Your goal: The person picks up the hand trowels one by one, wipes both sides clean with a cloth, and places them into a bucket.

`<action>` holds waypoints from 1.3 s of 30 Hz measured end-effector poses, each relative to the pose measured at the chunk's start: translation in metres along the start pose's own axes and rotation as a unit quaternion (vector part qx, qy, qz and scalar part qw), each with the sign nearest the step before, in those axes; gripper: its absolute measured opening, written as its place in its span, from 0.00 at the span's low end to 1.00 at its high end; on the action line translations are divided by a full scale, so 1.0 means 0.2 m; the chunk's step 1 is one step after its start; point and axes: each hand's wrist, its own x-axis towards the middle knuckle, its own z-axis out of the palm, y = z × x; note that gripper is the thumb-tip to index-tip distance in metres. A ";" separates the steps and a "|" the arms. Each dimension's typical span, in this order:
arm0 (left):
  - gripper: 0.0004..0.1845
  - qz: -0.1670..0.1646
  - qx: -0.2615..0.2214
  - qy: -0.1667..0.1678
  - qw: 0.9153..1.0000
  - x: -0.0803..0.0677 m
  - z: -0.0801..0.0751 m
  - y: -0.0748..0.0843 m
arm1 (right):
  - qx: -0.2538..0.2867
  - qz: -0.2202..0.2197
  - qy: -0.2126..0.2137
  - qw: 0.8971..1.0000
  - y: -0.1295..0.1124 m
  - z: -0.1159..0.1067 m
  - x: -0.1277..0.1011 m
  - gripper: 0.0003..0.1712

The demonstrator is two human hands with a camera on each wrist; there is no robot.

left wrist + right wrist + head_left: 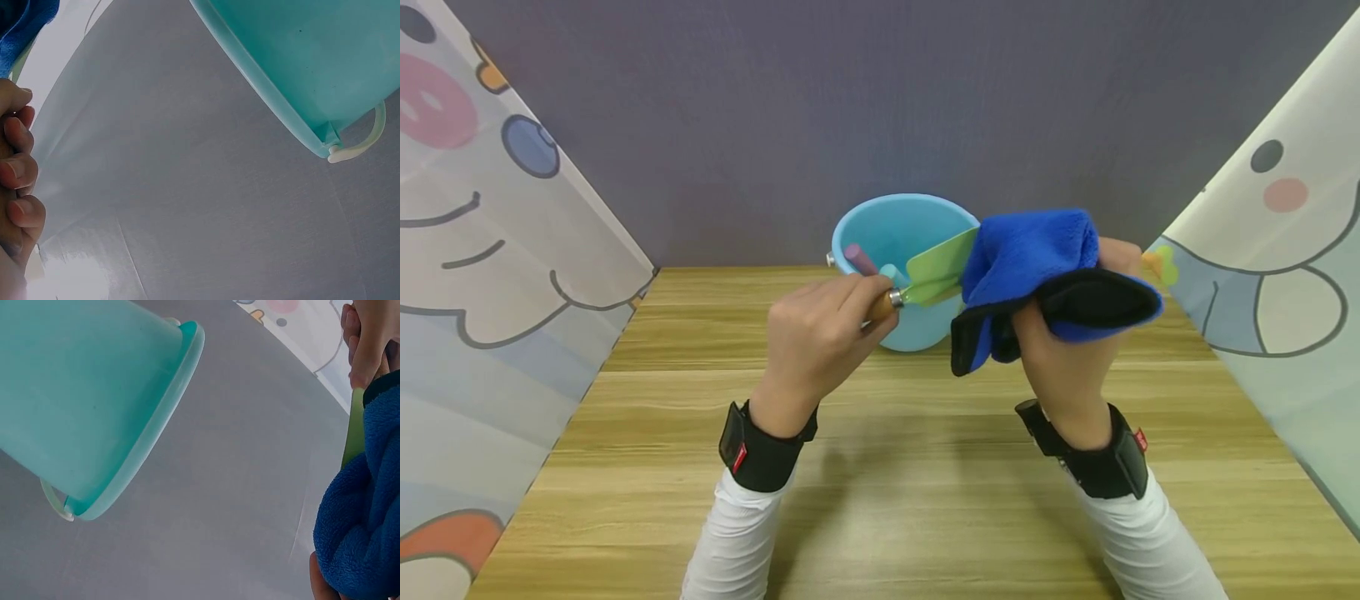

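- Green trowel [938, 267]: held above the desk, blade before the blue bucket [895, 233].
- Left hand [820, 329]: grip curled round its wooden handle.
- Right hand [1067, 350]: grip clutching blue cloth [1030, 254] over the blade tip.
- Wooden desk [880, 483]; grey back wall, cartoon-printed side panels.

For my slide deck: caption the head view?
Left hand grips wooden-handled green trowel; right hand wraps blue microfibre cloth over its blade.

Trowel blade tip [942, 265] hidden under blue cloth [1030, 250]

No legible text or labels
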 end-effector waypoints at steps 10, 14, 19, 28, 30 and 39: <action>0.05 -0.013 -0.005 -0.001 1.000 0.00 0.00 0.00 | 0.048 0.000 0.023 0.999 -0.01 0.00 0.06 0.16; 0.05 -0.016 -0.004 0.000 1.000 0.00 0.00 -0.01 | 0.043 0.009 0.028 0.999 -0.02 0.00 0.08 0.16; 0.07 -0.033 -0.001 0.001 0.999 0.00 -0.01 -0.01 | 0.026 0.027 0.034 0.999 -0.02 -0.02 0.09 0.18; 0.16 -0.103 -0.014 -0.018 0.994 0.01 -0.01 -0.03 | 0.018 0.051 0.051 0.997 -0.03 -0.03 0.11 0.19; 0.16 -0.113 -0.021 -0.027 0.993 0.01 -0.01 -0.03 | 0.023 0.051 0.057 0.997 -0.04 -0.03 0.11 0.19; 0.15 -0.158 -0.080 -0.025 0.984 0.00 0.00 -0.04 | 0.012 0.026 0.053 0.998 -0.02 -0.03 0.10 0.18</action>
